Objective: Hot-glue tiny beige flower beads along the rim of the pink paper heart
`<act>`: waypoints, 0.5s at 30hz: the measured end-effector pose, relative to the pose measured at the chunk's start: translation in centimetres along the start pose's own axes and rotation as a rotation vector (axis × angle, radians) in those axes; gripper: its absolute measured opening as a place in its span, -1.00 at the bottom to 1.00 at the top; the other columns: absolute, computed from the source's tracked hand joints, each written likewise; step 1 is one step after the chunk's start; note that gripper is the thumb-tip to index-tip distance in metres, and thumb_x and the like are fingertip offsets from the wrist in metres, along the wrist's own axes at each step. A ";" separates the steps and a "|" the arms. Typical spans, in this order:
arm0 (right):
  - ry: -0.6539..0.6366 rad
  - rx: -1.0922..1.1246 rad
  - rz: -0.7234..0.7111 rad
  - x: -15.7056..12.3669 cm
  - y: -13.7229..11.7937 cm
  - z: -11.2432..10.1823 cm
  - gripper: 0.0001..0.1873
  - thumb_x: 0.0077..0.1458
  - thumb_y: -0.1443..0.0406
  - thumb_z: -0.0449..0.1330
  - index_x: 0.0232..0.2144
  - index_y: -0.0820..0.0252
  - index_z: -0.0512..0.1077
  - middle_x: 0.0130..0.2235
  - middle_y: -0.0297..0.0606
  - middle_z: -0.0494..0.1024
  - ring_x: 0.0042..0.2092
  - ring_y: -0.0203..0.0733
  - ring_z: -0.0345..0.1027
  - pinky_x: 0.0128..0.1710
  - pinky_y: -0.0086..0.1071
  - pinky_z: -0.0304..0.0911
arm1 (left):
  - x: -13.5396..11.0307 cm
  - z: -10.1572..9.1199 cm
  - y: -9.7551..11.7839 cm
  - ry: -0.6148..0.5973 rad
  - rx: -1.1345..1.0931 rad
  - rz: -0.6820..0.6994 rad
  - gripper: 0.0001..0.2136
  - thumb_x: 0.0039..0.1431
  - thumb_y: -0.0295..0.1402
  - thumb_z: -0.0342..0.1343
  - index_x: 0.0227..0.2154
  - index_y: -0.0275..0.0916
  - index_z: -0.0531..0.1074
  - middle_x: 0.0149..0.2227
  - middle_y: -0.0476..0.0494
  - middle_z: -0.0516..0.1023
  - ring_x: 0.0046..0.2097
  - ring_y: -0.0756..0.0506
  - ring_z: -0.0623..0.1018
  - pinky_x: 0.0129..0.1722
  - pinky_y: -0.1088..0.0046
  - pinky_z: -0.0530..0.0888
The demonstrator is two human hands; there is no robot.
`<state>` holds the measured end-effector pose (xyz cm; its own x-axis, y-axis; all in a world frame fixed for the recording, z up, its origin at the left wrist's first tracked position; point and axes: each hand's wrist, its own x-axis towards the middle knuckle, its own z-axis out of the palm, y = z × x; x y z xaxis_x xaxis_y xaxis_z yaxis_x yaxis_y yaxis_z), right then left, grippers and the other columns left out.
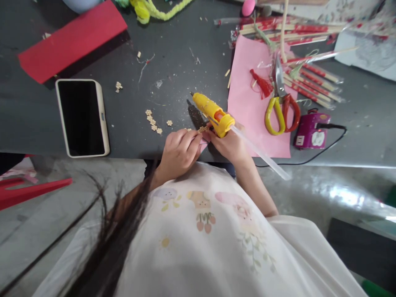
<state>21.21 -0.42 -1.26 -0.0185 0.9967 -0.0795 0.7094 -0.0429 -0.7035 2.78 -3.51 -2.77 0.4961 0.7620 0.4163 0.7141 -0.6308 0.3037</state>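
Observation:
My right hand (229,145) grips a yellow glue gun (213,112) whose nozzle points up and left over the dark table (173,62); a clear glue stick (262,156) juts out of its back. My left hand (178,152) is closed in a pinch on a small pink piece with tiny beige flowers (204,130), held right beside the gun's handle at the table's near edge. Several loose beige flower beads (154,122) lie on the table just left of my hands.
A phone (82,117) lies at the left, red paper (72,39) behind it. A pink sheet (250,107) at the right bears scissors (282,109) and a red tassel (262,83). A purple plug box (311,133), wrapped sticks (312,78) and yellow-green yarn (154,10) lie beyond.

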 end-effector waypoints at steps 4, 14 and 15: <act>-0.027 0.017 0.039 0.0 -0.1 -0.1 -0.80 0.07 0.12 0.27 -0.28 0.05 0.45 -0.24 -0.27 0.60 -0.18 -0.02 0.53 -0.07 -0.08 0.43 | -0.4 0.2 0.0 -0.006 0.018 -0.018 -0.72 0.35 -0.36 0.03 0.04 -0.30 0.49 -0.01 -0.26 0.62 -0.01 -0.22 0.54 0.01 0.18 0.38; -0.085 0.016 0.078 0.2 -0.7 -0.4 -0.82 0.10 0.09 0.24 -0.30 0.00 0.43 -0.22 -0.28 0.62 -0.15 -0.01 0.53 -0.05 -0.10 0.42 | -0.1 0.4 0.3 -0.054 0.029 -0.124 -0.60 0.39 -0.15 -0.01 0.12 -0.27 0.46 0.10 -0.36 0.53 0.05 -0.30 0.48 0.04 0.12 0.32; -0.083 0.010 0.079 0.2 -0.7 -0.4 -0.82 0.09 0.09 0.24 -0.31 0.01 0.43 -0.22 -0.27 0.62 -0.15 -0.01 0.53 -0.06 -0.09 0.42 | -0.1 0.4 0.4 -0.060 0.044 -0.118 -0.60 0.38 -0.15 -0.01 0.12 -0.28 0.46 0.10 -0.35 0.54 0.05 -0.30 0.48 0.03 0.13 0.32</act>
<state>20.96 -0.12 -0.50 -0.0214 0.9810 -0.1930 0.7038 -0.1224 -0.6998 3.22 -3.72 -3.04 0.4346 0.8390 0.3274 0.7897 -0.5298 0.3093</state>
